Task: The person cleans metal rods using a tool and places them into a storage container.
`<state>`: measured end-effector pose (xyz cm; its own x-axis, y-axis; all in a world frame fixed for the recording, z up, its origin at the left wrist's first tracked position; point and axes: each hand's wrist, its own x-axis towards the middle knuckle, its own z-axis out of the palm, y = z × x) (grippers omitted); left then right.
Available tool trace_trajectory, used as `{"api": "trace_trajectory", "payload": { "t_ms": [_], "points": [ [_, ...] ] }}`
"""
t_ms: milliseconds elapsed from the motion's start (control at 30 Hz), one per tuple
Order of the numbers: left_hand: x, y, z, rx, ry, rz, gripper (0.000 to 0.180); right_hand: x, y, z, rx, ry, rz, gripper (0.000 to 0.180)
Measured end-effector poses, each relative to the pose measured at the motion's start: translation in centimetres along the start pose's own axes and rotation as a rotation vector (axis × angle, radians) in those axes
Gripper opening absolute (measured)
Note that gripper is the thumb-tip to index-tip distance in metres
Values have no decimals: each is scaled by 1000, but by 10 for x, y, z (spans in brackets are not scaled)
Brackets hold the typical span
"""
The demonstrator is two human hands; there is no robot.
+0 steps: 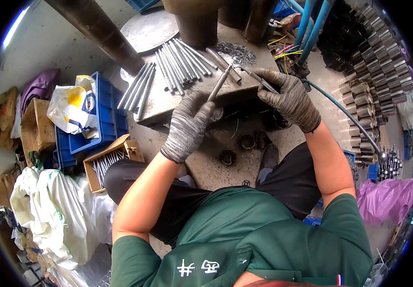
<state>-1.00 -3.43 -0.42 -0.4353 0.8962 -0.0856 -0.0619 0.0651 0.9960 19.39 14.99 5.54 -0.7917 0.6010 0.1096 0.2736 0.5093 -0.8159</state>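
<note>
In my gloved left hand (pixel 187 123) is a metal rod (pixel 220 83), held between thumb and fingers and slanting up to the right. My gloved right hand (pixel 290 97) is closed around a slim metal tool (pixel 254 76) that looks like pliers; its grips are mostly hidden by the fingers. The tool's tip points left, close to the rod's upper end, and I cannot tell whether they touch. Both hands are over the front edge of a metal-topped bench (pixel 263 67). Behind them lie many loose metal rods (pixel 180 64) and a heap of small metal rings (pixel 239 51).
A thick dark post (pixel 98 33) and a brown cylinder (pixel 194 28) rise from the bench. Blue crates (pixel 102 110) and a carton of rods (pixel 94 174) stand left. Stacked metal cylinders (pixel 379 67) fill the right, with a green hose (pixel 343 107) before them.
</note>
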Motion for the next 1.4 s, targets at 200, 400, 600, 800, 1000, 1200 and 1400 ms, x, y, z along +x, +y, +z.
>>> {"api": "trace_trajectory", "payload": {
  "t_ms": [200,400,600,800,1000,1200,1400],
  "points": [
    [-2,8,-4,72,-50,26,28,-1,4,-12,-82,-165,-5,50],
    [-4,9,0,-26,-12,83,26,-5,8,-18,-51,-103,24,50],
    [-4,12,-1,79,-28,56,26,-7,-2,-19,-87,-138,-15,48],
    [0,5,-11,214,-72,182,22,-5,-2,-27,-128,-310,8,47],
    [2,8,-15,214,-109,131,27,-5,0,-24,-231,-313,-47,50],
    [2,12,-16,186,-120,130,27,-6,12,-23,-27,-333,19,52],
    [1,10,-3,-82,-179,-47,31,-9,15,12,-61,-377,-197,52]
  ]
}}
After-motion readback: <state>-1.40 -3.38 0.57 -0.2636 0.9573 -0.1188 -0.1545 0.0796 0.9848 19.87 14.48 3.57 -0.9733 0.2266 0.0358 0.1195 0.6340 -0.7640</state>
